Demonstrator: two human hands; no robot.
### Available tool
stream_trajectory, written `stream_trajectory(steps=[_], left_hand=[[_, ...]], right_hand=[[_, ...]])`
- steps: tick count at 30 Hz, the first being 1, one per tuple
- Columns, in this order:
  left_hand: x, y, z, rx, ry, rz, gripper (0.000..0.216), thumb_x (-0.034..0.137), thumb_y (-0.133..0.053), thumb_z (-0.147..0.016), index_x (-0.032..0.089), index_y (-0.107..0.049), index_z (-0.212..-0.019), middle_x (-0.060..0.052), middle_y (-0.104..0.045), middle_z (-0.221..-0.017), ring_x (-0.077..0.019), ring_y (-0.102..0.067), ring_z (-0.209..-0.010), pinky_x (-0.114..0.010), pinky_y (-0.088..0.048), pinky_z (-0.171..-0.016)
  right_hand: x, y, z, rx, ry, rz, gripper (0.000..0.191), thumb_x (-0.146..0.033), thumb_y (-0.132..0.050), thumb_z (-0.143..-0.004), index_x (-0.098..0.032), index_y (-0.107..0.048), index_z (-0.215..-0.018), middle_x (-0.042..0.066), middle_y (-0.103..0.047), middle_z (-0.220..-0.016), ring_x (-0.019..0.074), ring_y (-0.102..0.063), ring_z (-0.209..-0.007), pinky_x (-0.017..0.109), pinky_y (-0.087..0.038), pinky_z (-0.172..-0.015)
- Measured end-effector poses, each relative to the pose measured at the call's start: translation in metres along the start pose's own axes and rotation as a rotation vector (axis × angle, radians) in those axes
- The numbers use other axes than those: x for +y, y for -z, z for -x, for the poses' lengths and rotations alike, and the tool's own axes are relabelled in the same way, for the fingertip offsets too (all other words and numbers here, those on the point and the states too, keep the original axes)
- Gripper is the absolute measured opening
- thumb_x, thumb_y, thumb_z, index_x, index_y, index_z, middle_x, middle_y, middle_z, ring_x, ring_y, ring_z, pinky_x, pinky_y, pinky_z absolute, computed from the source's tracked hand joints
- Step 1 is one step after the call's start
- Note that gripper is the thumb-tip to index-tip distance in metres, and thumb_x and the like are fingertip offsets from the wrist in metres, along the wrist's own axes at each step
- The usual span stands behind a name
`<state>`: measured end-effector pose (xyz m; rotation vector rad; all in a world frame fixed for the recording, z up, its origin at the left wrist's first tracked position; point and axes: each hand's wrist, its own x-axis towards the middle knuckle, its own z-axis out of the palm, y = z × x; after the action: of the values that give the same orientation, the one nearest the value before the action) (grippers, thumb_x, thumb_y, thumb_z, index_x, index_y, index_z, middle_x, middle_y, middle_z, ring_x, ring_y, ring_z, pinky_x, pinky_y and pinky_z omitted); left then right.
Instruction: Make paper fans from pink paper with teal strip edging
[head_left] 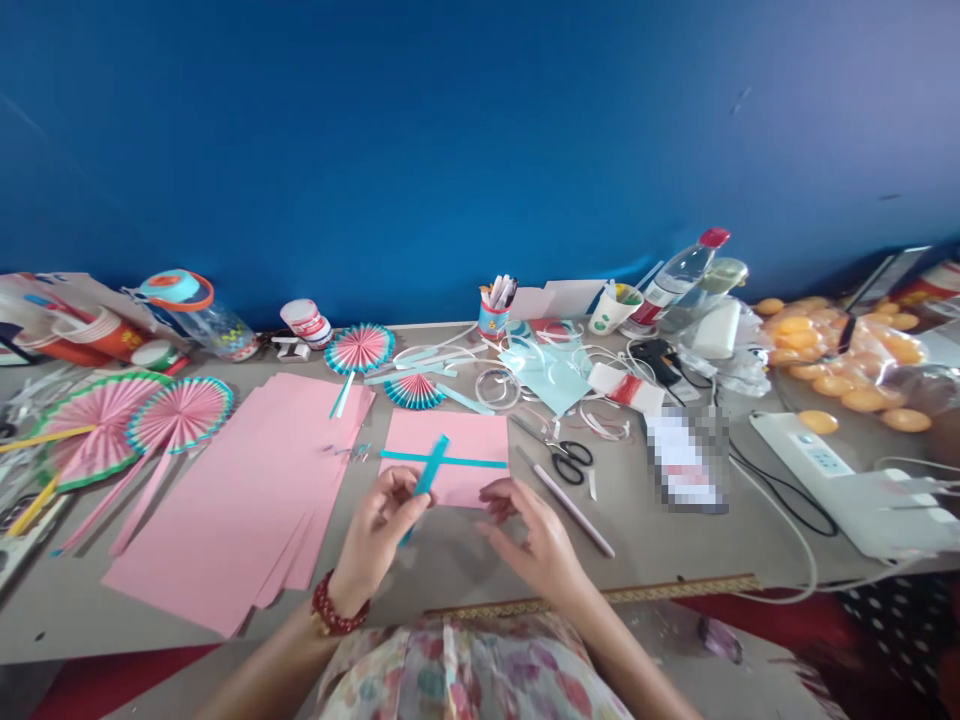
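Observation:
Between the thumb and fingers of my left hand is a blue paper strip, held at a slant above the table. Below it lies a small pink paper sheet with another blue strip running across its middle. My right hand hovers by the sheet's lower right corner, its fingers curved and apart, holding nothing. To the right of the sheet are black-handled scissors and a pale pen-like stick. A stack of larger pink sheets spreads out at the left.
Folded paper fans lie at the far left. Paper scraps, a pen holder and a bottle stand along the blue wall. At the right are a phone, a power strip and bagged orange balls. A wooden ruler edges the front.

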<state>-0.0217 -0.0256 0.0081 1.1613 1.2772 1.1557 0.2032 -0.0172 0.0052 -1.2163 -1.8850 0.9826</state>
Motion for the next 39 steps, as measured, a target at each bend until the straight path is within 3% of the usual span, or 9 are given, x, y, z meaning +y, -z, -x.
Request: stream_trajectory(steps=[5,8,14,20,25,27,32,36,39], left_hand=[[0.008,-0.009,-0.013,0.254,0.019,0.47,0.019,0.037,-0.069,-0.083,0.024,-0.056,-0.088,0.002,-0.068,-0.093,-0.016,-0.066,-0.086,-0.036,-0.055,-0.085],[0.005,-0.01,-0.011,0.302,0.049,0.578,0.017,0.035,-0.07,-0.084,0.024,-0.06,-0.092,0.002,-0.069,-0.096,-0.0153,-0.067,-0.095,-0.037,-0.054,-0.095],[-0.005,-0.014,-0.003,0.357,0.121,0.725,0.017,0.031,-0.074,-0.081,0.024,-0.065,-0.094,0.002,-0.07,-0.097,-0.015,-0.068,-0.1,-0.036,-0.052,-0.104],[-0.01,-0.001,0.002,0.381,-0.055,0.212,0.02,0.038,-0.059,-0.093,0.027,-0.061,-0.11,-0.004,-0.068,-0.116,-0.0217,-0.065,-0.112,-0.036,-0.058,-0.091],[-0.007,0.028,0.014,0.608,-0.416,-0.254,0.062,0.024,-0.066,-0.089,0.03,-0.036,-0.143,-0.007,-0.036,-0.153,-0.0254,-0.036,-0.143,-0.044,-0.034,-0.118],[-0.006,0.031,0.016,0.473,-0.595,-0.585,0.066,0.019,-0.066,-0.088,0.026,-0.034,-0.146,-0.011,-0.04,-0.15,-0.0285,-0.038,-0.141,-0.049,-0.035,-0.116],[-0.019,0.012,0.014,-0.372,-0.667,-1.032,0.033,0.024,-0.058,-0.094,0.023,-0.058,-0.128,-0.009,-0.058,-0.136,-0.0262,-0.051,-0.129,-0.044,-0.049,-0.105],[-0.034,0.0,0.013,-0.375,-0.658,-1.093,0.027,0.019,-0.051,-0.097,0.019,-0.062,-0.122,-0.009,-0.062,-0.13,-0.0249,-0.055,-0.122,-0.044,-0.051,-0.103],[-0.037,-0.001,0.012,-0.366,-0.626,-1.099,0.034,0.02,-0.051,-0.097,0.019,-0.056,-0.131,-0.009,-0.062,-0.129,-0.0242,-0.056,-0.118,-0.044,-0.051,-0.102]], right_hand=[[-0.013,-0.023,-0.007,-0.206,0.07,0.011,0.041,-0.042,-0.072,-0.082,-0.021,-0.058,-0.114,0.007,-0.07,-0.108,0.0228,-0.066,-0.099,0.031,-0.051,-0.083],[-0.007,-0.029,-0.006,-0.192,0.013,0.007,0.017,-0.031,-0.061,-0.091,-0.022,-0.062,-0.105,0.004,-0.072,-0.095,0.0181,-0.067,-0.083,0.028,-0.05,-0.075],[0.0,-0.032,-0.006,-0.215,0.015,0.03,0.04,-0.037,-0.074,-0.081,-0.021,-0.06,-0.114,0.004,-0.071,-0.099,0.0191,-0.066,-0.083,0.027,-0.048,-0.072],[0.001,-0.025,-0.006,-0.244,-0.008,0.08,0.012,-0.021,-0.056,-0.089,-0.022,-0.066,-0.096,0.003,-0.071,-0.085,0.0171,-0.064,-0.075,0.024,-0.043,-0.065],[0.009,0.0,-0.009,-0.368,-0.104,0.089,0.018,-0.016,-0.051,-0.088,-0.022,-0.068,-0.091,0.0,-0.07,-0.076,0.015,-0.062,-0.068,0.022,-0.041,-0.065],[0.01,0.003,-0.012,-0.438,-0.144,0.096,0.019,-0.013,-0.05,-0.086,-0.021,-0.067,-0.084,-0.002,-0.069,-0.071,0.0133,-0.059,-0.063,0.021,-0.039,-0.061],[0.009,0.006,-0.015,-0.371,-0.155,0.345,0.013,-0.024,-0.057,-0.088,-0.022,-0.067,-0.096,-0.001,-0.067,-0.069,0.0156,-0.06,-0.062,0.023,-0.035,-0.057],[0.022,0.026,-0.005,-0.035,-0.07,0.547,0.021,-0.036,-0.05,-0.096,-0.022,-0.065,-0.093,0.002,-0.067,-0.074,0.0178,-0.061,-0.065,0.027,-0.039,-0.061],[0.041,0.046,0.008,0.2,0.03,0.673,0.024,-0.04,-0.05,-0.097,-0.02,-0.064,-0.1,0.009,-0.069,-0.095,0.0246,-0.063,-0.09,0.035,-0.046,-0.082]])
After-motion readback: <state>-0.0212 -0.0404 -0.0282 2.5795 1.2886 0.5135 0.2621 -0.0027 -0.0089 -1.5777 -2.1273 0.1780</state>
